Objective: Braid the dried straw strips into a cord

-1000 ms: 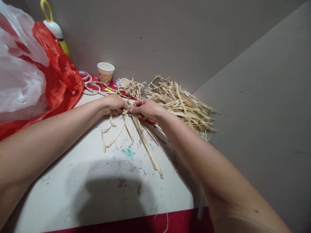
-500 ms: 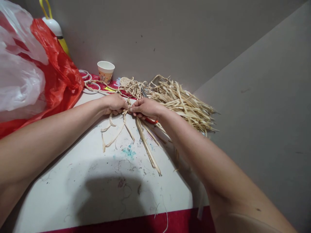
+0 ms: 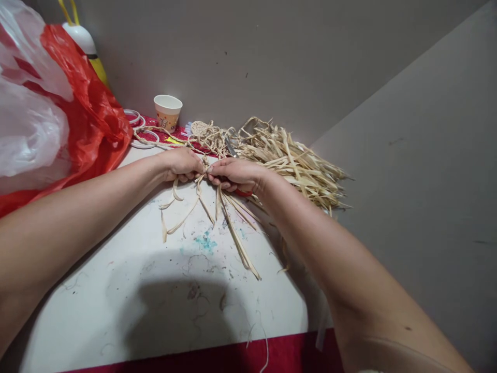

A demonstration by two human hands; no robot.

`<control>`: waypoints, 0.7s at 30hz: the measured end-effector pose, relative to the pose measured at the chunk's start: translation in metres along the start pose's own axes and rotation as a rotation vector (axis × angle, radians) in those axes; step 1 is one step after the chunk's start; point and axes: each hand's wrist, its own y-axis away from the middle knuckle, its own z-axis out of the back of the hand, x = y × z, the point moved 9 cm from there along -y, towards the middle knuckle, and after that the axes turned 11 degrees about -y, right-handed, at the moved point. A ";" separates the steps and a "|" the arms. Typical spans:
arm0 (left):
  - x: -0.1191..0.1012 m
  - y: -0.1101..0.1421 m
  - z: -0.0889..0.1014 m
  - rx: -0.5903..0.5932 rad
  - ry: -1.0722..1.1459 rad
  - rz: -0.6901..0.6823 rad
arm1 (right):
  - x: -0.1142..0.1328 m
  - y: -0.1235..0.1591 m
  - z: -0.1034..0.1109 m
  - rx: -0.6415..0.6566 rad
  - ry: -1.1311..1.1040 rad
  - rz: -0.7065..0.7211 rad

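Both hands meet over the far part of the white table (image 3: 163,290). My left hand (image 3: 184,163) is closed, pinching dried straw-like strips (image 3: 199,194) whose loose ends hang down onto the table. Facing it, my right hand (image 3: 236,173) pinches the same strips with thumb and forefinger, the fingertips almost touching the left ones. Just beyond the fingertips shows a short twisted piece of the strips. More flat dried strips (image 3: 236,238) fan out below my right hand. Scissors (image 3: 231,145) lie partly under that hand, with a blade and some red handle showing.
A pile of dried strips (image 3: 298,166) lies at the right against the wall. Behind the hands are coiled braided cord (image 3: 212,137), a paper cup (image 3: 167,114) and white rings (image 3: 145,140). Red and white plastic bags (image 3: 89,109) and a yellow-and-white bottle (image 3: 79,39) stand left.
My right hand has turned slightly, its thumb lying straighter along the pinch. My left hand keeps its hold. The whole view has shifted slightly.
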 end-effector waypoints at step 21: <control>-0.044 0.025 0.011 -0.330 -0.678 -0.147 | 0.003 -0.006 0.004 -0.248 -0.085 0.043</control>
